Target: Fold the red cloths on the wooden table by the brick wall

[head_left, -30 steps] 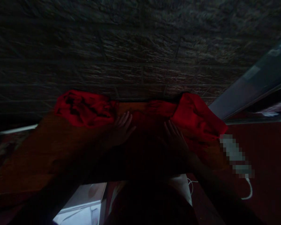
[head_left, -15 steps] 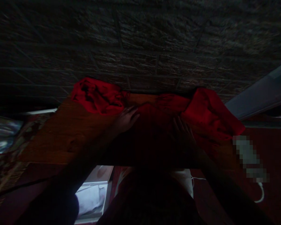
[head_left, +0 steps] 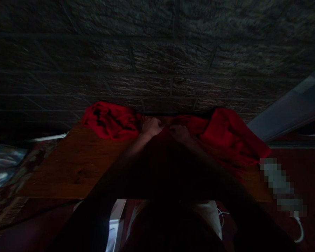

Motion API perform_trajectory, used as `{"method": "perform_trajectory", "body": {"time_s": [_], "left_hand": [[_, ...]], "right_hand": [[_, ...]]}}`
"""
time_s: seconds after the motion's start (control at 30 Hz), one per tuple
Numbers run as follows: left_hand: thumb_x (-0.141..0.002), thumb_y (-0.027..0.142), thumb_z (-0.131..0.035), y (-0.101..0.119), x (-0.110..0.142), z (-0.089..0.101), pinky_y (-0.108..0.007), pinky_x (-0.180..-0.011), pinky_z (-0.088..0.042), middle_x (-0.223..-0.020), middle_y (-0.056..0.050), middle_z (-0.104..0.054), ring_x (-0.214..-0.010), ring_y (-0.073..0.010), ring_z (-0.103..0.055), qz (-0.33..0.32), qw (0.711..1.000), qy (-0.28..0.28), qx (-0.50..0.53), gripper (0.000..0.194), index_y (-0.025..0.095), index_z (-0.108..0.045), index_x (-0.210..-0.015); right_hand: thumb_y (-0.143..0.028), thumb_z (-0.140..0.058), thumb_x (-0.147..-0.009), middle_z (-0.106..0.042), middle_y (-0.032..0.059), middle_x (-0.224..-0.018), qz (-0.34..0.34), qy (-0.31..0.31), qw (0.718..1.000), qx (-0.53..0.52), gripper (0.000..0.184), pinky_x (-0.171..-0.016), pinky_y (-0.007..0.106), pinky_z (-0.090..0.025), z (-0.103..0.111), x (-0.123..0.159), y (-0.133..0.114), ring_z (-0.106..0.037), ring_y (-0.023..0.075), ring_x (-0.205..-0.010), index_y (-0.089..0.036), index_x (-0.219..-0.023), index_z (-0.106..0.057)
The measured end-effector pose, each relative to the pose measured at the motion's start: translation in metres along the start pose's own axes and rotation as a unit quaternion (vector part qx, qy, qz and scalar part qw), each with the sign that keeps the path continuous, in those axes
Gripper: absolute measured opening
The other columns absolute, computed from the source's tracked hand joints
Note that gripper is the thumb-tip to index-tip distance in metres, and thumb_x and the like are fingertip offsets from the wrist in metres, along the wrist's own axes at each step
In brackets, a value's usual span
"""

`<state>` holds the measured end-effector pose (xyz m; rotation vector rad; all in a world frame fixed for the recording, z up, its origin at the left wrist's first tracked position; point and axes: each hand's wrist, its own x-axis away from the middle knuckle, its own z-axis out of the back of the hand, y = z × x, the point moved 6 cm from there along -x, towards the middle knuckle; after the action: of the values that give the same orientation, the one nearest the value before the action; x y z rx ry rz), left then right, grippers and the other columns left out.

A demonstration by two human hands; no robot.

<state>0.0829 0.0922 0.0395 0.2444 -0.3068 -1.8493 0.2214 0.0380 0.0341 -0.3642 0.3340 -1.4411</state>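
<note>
A dark red cloth (head_left: 166,137) lies in shadow on the wooden table (head_left: 65,164), its far end coming to a point between my hands. My left hand (head_left: 152,126) is closed at the left of that point, fingers curled in on the fabric. Close by on the other side, my right hand (head_left: 180,133) is bent over the cloth, its fingers also closed at the tip. My forearms and the deep shade hide most of the cloth. A crumpled red cloth pile (head_left: 111,120) sits just left of my left hand. More red fabric (head_left: 225,131), partly folded, lies to the right.
A rough brick-patterned wall (head_left: 152,56) rises right behind the table. Beyond the right end, a pale blurred object with a white cable (head_left: 300,231) is on the red floor. A plastic-wrapped item (head_left: 5,161) lies at far left beside a patterned rug.
Both hands have moved inward and toward the wall, from lying flat and spread at the cloth's sides to closed at its far point. The view has tipped slightly upward.
</note>
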Motion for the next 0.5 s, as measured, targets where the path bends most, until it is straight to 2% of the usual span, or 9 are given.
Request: {"method": "perform_trajectory", "body": {"time_s": [0.1,0.27,0.37,0.5], "left_hand": [[-0.086,0.039,-0.058,0.008,0.001,-0.002,-0.039,-0.082,-0.053,-0.102,-0.011,-0.075,-0.096,-0.0284,-0.068,0.011,1.0,-0.018,-0.023,0.027,0.022,-0.078,-0.095],[-0.086,0.035,-0.06,0.023,0.007,0.0,-0.046,-0.086,-0.052,-0.107,-0.015,-0.072,-0.103,-0.0324,-0.065,0.02,0.998,-0.035,-0.058,0.026,0.019,-0.076,-0.099],[-0.087,0.03,-0.06,0.03,0.008,0.002,-0.05,-0.089,-0.051,-0.11,-0.016,-0.07,-0.108,-0.0346,-0.062,0.009,0.997,-0.034,-0.073,0.026,0.018,-0.073,-0.105],[-0.09,0.025,-0.055,0.028,0.006,-0.001,-0.052,-0.091,-0.049,-0.116,-0.017,-0.066,-0.112,-0.0367,-0.06,0.014,0.996,-0.04,-0.078,0.029,0.015,-0.07,-0.112]], "right_hand": [[-0.021,-0.055,-0.093,-0.074,0.004,-0.111,0.001,0.016,0.998,-0.056,0.023,-0.094,0.031,-0.05,-0.015,-0.018,0.004,-0.069,0.0185,-0.099,-0.021,-0.105,-0.074],[-0.022,-0.058,-0.091,-0.073,0.002,-0.113,-0.001,0.077,0.992,-0.102,0.022,-0.093,0.031,-0.051,-0.023,-0.017,0.012,-0.069,0.0188,-0.102,-0.022,-0.106,-0.074],[-0.022,-0.059,-0.091,-0.074,0.0018,-0.112,-0.015,0.078,0.991,-0.103,0.022,-0.092,0.032,-0.051,-0.026,-0.017,0.015,-0.069,0.0195,-0.101,-0.023,-0.106,-0.074],[-0.023,-0.058,-0.092,-0.073,0.0039,-0.111,-0.006,0.064,0.992,-0.108,0.021,-0.091,0.032,-0.051,-0.027,-0.02,0.013,-0.068,0.02,-0.101,-0.02,-0.104,-0.074]]}}
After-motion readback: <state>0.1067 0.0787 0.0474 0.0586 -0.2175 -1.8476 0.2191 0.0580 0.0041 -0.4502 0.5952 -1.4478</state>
